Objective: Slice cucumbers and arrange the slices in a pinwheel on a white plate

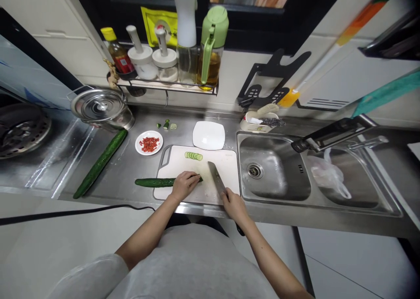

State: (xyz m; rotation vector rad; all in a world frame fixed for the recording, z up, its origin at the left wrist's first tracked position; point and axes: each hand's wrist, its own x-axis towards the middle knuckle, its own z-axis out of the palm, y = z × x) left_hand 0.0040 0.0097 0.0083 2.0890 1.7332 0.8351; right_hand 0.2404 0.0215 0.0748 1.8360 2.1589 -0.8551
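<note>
On a white cutting board (pixel 216 158) lies a dark green cucumber (pixel 155 182), its left end sticking out past the board's edge. My left hand (pixel 184 185) is closed over the cucumber near its right end. To the right, my right hand (pixel 234 206) grips a kitchen knife (pixel 215 175) by its handle, the blade pointing away from me and apart from the cucumber. A short row of overlapping cucumber slices (pixel 193 156) rests toward the back of the board. Behind the board stands a white plate (pixel 208 135).
A small plate (pixel 139 150) of chopped red pieces and several cucumber scraps (pixel 166 124) lie behind left. Another whole cucumber (pixel 101 162) lies farther left, by a lidded steel pot (pixel 101 106). The sink (pixel 275 172) borders the board's right side. A seasoning rack (pixel 170 85) hangs above.
</note>
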